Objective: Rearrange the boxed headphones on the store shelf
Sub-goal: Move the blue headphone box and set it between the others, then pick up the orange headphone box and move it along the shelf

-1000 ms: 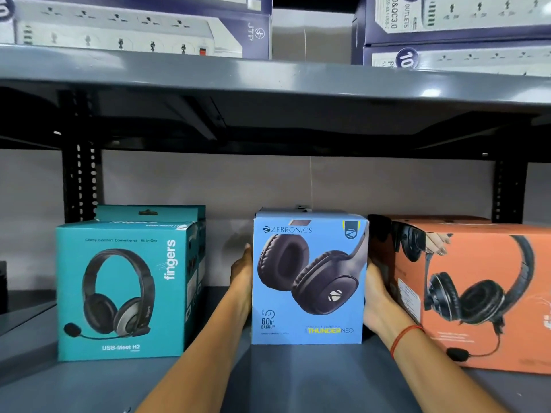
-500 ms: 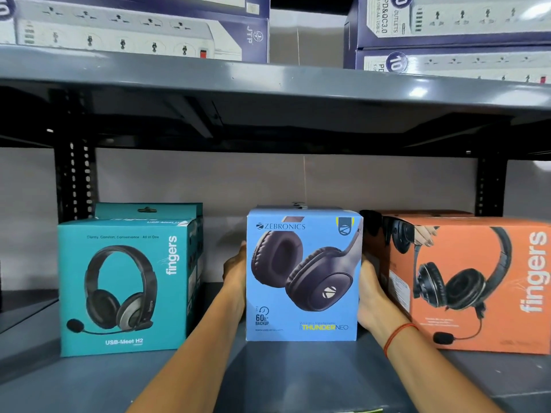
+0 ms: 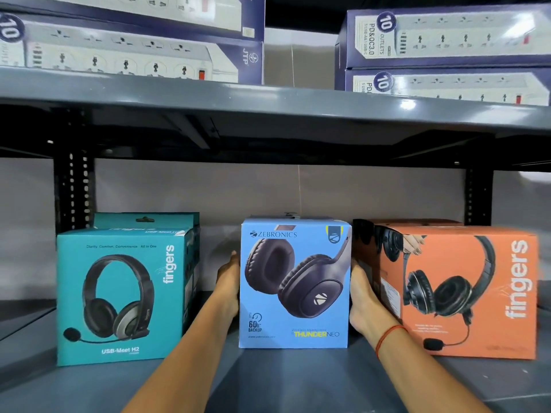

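Observation:
A light blue Zebronics headphone box [image 3: 293, 283] stands upright in the middle of the grey shelf [image 3: 268, 380]. My left hand [image 3: 229, 281] presses flat on its left side and my right hand [image 3: 362, 299] on its right side, so both hold it between them. A teal Fingers headset box [image 3: 122, 296] stands to the left, with a second teal box [image 3: 146, 222] behind it. An orange Fingers headset box [image 3: 465, 290] stands to the right, close against my right hand. My fingertips are hidden behind the blue box.
The grey upper shelf [image 3: 268, 105] hangs low overhead and carries dark blue power strip boxes [image 3: 134, 52] on the left and more of them [image 3: 447, 49] on the right. Black slotted uprights [image 3: 74, 192] stand at the back corners. Gaps lie between the boxes.
The view has tilted up and shifted slightly, showing more of the upper shelf and the orange box. My hands stay on the blue box, which sits in about the same place.

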Available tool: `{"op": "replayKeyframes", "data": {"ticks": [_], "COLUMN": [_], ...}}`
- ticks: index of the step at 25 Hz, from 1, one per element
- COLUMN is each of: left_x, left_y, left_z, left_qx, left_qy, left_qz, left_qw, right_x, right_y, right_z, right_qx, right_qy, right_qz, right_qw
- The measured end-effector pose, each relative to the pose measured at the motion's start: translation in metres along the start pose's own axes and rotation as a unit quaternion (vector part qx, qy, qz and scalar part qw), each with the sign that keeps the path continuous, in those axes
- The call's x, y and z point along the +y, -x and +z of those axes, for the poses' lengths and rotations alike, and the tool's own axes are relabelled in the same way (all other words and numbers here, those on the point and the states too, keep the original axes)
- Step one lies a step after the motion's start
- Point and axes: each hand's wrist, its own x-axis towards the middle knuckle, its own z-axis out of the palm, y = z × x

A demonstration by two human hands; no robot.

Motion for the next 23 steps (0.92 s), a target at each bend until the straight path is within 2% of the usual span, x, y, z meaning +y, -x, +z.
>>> {"op": "replayKeyframes", "data": {"ticks": [3, 5, 8, 11, 12, 14, 17, 21, 23], "left_x": [0.008, 0.020, 0.053, 0.105, 0.122, 0.147, 0.143, 0.078, 0.038], "left_y": [0.025, 0.044, 0.083, 0.122, 0.134, 0.152, 0.180, 0.189, 0.182], "left_z": [-0.004, -0.003, 0.001, 0.015, 0.024, 0.050, 0.102, 0.164, 0.184], "left_qx": [-0.037, -0.038, 0.023, 0.120, 0.121, 0.072, -0.021, -0.154, -0.165], "left_qy": [0.072, 0.074, 0.058, 0.007, 0.005, 0.040, 0.071, 0.108, 0.113], "left_qz": [0.013, 0.043, 0.136, 0.252, 0.274, 0.297, 0.264, 0.154, 0.109], "left_qw": [0.997, 0.996, 0.989, 0.960, 0.954, 0.951, 0.962, 0.970, 0.974], "right_x": [-0.018, -0.035, -0.072, -0.128, -0.148, -0.181, -0.206, -0.193, -0.181], "right_y": [0.014, 0.024, 0.052, 0.081, 0.087, 0.096, 0.107, 0.117, 0.116], "right_z": [0.004, 0.013, 0.024, 0.024, 0.019, 0.003, -0.035, -0.100, -0.134], "right_qx": [0.062, 0.027, 0.001, -0.016, -0.016, 0.002, 0.022, 0.082, 0.118], "right_qy": [-0.022, -0.049, -0.010, 0.013, 0.016, 0.035, 0.081, 0.095, 0.082], "right_qz": [-0.027, -0.052, -0.143, -0.254, -0.273, -0.291, -0.274, -0.247, -0.222], "right_qw": [0.997, 0.997, 0.990, 0.967, 0.962, 0.956, 0.958, 0.961, 0.964]}}
